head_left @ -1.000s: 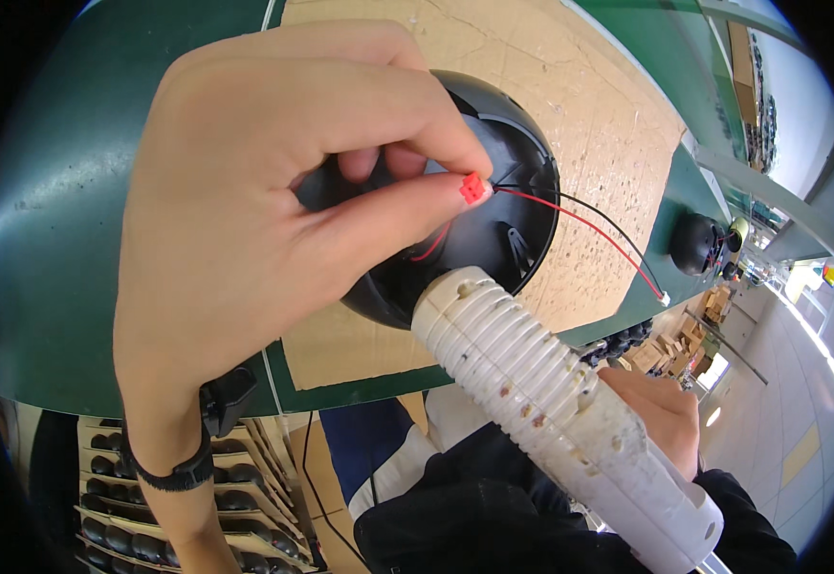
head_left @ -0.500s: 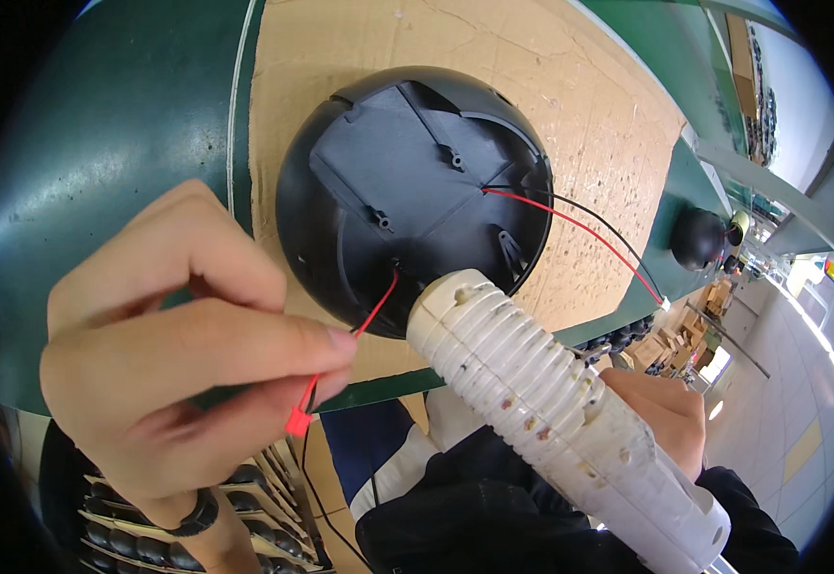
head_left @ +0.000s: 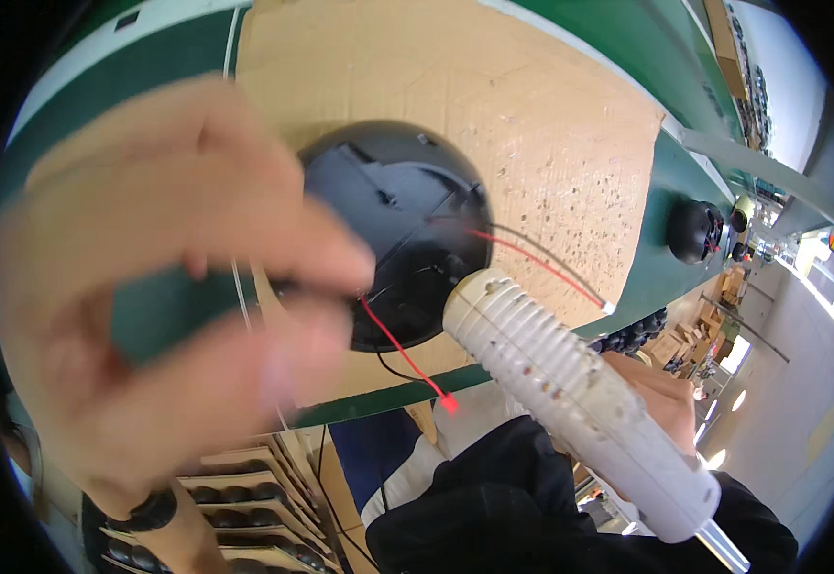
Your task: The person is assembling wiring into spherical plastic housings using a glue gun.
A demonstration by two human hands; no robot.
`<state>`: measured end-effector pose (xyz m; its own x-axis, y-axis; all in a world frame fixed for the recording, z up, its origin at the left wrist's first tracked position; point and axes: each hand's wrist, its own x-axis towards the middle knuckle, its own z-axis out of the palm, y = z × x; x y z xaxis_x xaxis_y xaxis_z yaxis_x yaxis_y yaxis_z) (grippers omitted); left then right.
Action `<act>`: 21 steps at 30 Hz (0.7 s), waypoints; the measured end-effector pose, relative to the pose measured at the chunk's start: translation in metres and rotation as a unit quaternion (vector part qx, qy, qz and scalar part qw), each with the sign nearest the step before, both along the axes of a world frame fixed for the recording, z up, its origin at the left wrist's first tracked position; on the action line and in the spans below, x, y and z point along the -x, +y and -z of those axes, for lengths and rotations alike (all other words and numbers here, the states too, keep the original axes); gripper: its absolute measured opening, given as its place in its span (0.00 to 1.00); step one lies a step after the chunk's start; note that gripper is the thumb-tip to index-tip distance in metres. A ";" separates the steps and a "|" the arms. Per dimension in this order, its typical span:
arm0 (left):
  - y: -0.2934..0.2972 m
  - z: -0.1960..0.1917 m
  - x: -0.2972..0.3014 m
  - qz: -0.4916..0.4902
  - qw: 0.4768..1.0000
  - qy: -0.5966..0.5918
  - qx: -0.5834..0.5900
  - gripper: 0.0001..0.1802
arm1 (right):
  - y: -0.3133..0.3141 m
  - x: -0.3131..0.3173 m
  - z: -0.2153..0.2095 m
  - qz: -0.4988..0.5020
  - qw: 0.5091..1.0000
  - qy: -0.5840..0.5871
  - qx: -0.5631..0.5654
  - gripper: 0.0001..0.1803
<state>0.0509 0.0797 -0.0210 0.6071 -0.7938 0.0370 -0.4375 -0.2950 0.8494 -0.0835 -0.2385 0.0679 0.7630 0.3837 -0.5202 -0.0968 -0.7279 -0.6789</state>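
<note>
A round black plastic housing (head_left: 407, 206) lies on a cardboard sheet (head_left: 570, 143), its ribbed inside facing up. My left hand (head_left: 178, 277), smeared by motion, covers its left side, with thumb and fingers apart and nothing between them. From the housing's near side a red and black wire pair runs out to a red connector (head_left: 449, 403). A second pair leaves its right side and ends in a white connector (head_left: 609, 307). My right hand (head_left: 661, 392) is closed on a white ribbed hot glue gun (head_left: 560, 373); the gun partly hides its fingers. The gun's front end is beside the housing's lower right edge.
The cardboard lies on a green worktable (head_left: 680, 182). Another black round housing (head_left: 692, 231) stands farther right. Below the table edge, a rack (head_left: 245, 493) holds several black round parts. A black cable (head_left: 326, 488) hangs near my legs.
My left hand has let go of the red and black wire pair, and its fingers have spread. The housing now sits lower in view. The glue gun appears slightly farther right.
</note>
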 end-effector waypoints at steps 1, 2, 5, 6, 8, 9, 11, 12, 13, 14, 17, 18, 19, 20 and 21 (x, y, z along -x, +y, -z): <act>-0.023 0.000 -0.001 -0.070 0.997 0.015 -0.006 0.11 | -0.005 0.001 -0.002 -0.010 0.999 -0.003 0.030 0.18; -0.041 0.009 -0.002 -0.077 0.996 -0.014 -0.035 0.11 | -0.013 0.004 0.013 -0.003 1.000 -0.001 0.020 0.18; -0.068 0.022 -0.011 -0.015 0.998 -0.065 -0.003 0.14 | -0.018 0.003 0.027 -0.033 0.997 -0.048 -0.059 0.19; -0.071 0.023 -0.010 -0.003 0.999 -0.052 -0.008 0.15 | -0.018 0.004 0.026 -0.030 0.996 -0.052 -0.063 0.19; -0.082 0.028 -0.013 0.018 0.999 -0.040 -0.010 0.15 | -0.022 0.007 0.027 -0.035 0.996 -0.049 -0.062 0.19; -0.087 0.029 -0.014 0.037 0.998 -0.049 -0.003 0.15 | -0.024 0.008 0.029 -0.032 0.996 -0.060 -0.064 0.19; -0.090 0.034 -0.018 0.059 0.997 -0.056 -0.002 0.14 | -0.025 0.006 0.030 -0.027 0.995 -0.061 -0.071 0.18; -0.090 0.041 -0.020 0.044 0.998 -0.027 0.033 0.12 | -0.027 0.005 0.029 -0.026 0.996 -0.059 -0.066 0.18; -0.092 0.045 -0.021 0.030 0.997 0.003 0.064 0.11 | -0.028 0.004 0.030 -0.021 0.996 -0.057 -0.065 0.18; -0.093 0.046 -0.021 0.033 0.997 0.006 0.066 0.11 | -0.028 0.002 0.031 -0.025 0.995 -0.071 -0.067 0.18; -0.088 0.036 -0.019 -0.040 0.991 0.102 0.073 0.05 | -0.020 -0.001 0.037 -0.025 0.992 -0.100 -0.072 0.16; -0.085 0.034 -0.018 -0.041 0.991 0.103 0.073 0.05 | -0.016 -0.002 0.039 -0.023 0.991 -0.115 -0.072 0.15; -0.084 0.033 -0.017 -0.054 0.989 0.124 0.067 0.06 | -0.015 -0.003 0.041 -0.022 0.991 -0.112 -0.075 0.15; -0.082 0.033 -0.016 -0.068 0.985 0.144 0.061 0.06 | -0.014 -0.003 0.043 -0.018 0.991 -0.109 -0.080 0.14; -0.082 0.034 -0.014 -0.069 0.985 0.147 0.058 0.06 | -0.013 -0.003 0.046 -0.014 0.991 -0.106 -0.085 0.13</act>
